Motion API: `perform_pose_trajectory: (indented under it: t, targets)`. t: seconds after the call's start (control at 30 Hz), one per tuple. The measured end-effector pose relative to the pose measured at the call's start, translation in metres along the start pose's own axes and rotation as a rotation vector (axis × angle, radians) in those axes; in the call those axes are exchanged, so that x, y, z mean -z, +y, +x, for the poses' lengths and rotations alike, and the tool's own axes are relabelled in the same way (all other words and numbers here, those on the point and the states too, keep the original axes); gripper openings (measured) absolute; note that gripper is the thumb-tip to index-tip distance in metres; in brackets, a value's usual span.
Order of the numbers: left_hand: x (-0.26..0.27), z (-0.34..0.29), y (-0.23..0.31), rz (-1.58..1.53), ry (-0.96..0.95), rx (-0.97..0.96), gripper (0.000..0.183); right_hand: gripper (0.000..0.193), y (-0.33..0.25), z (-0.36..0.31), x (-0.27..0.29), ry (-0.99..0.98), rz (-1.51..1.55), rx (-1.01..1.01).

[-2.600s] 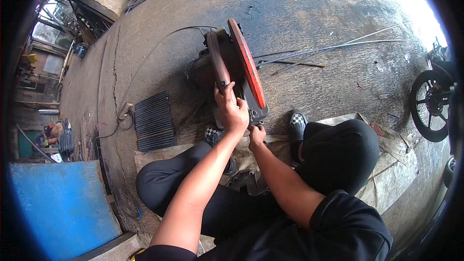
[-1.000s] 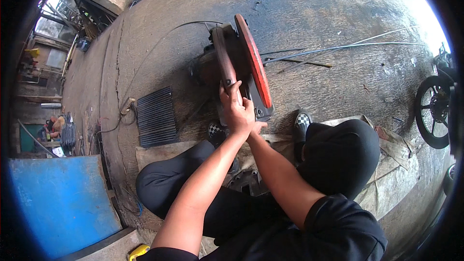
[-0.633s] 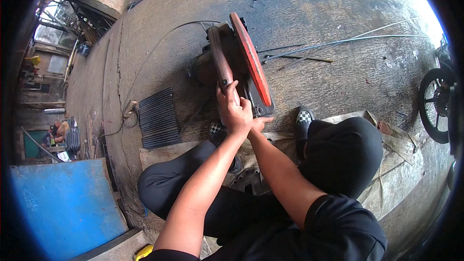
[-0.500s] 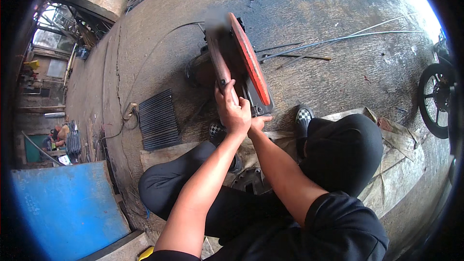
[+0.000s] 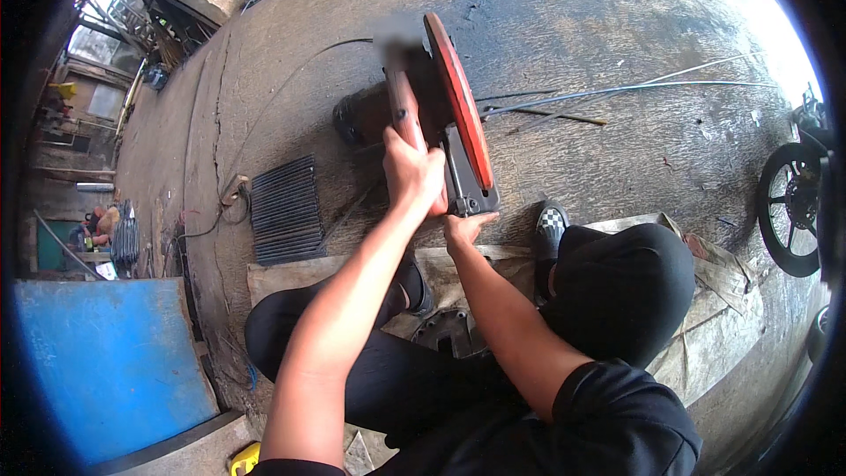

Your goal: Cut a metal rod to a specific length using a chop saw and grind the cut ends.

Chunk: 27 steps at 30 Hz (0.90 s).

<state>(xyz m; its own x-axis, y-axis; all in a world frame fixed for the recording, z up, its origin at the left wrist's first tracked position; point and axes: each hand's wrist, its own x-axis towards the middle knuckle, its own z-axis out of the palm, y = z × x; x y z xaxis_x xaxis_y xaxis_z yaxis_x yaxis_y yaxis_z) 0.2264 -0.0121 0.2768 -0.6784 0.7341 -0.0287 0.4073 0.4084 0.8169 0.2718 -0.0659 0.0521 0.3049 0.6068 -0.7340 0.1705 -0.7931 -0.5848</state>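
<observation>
A cut-off saw stands on the concrete floor in front of me, with a red blade guard (image 5: 462,101), a dark motor body and a long reddish-brown handle (image 5: 404,104). My left hand (image 5: 412,167) is wrapped round the lower part of this handle, its end showing below the fist. At the near corner of the saw's dark metal base (image 5: 477,197), my right hand (image 5: 464,227) grips the edge, one finger stretched along it; its other fingers are partly hidden. The far top of the saw is blurred.
A bundle of thin dark rods (image 5: 288,209) lies left of the saw, a cable running near it. Long metal rods (image 5: 599,95) stretch rightward. A black wheel (image 5: 790,198) stands at right, a blue panel (image 5: 110,366) at lower left. Sacking (image 5: 705,353) lies beneath me.
My left hand has moved up and slightly left along the handle, uncovering its lower end. The red guard now shows wider. My right hand stays at the base and has shifted slightly.
</observation>
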Motion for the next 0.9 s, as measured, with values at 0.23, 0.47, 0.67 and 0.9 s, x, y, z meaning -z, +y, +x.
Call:
perform_pose_trajectory:
  t: [0.23,0.47,0.67,0.9]
  targets:
    - [0.032,0.039,0.069,-0.070,-0.111,0.119,0.039,0.115,-0.006,0.008,-0.004,-0.071,0.197,-0.301]
    - [0.049,0.073,0.097,-0.056,-0.223,0.153,0.022,0.115,0.000,0.021,0.007,-0.302,0.232,-0.361]
    - [0.050,0.088,0.104,-0.054,-0.189,0.167,0.018,0.074,0.049,0.069,-0.025,-0.356,0.245,-0.181]
    - [0.048,0.099,0.105,-0.022,-0.174,0.153,0.024,0.096,0.063,0.102,-0.033,-0.468,0.328,-0.137]
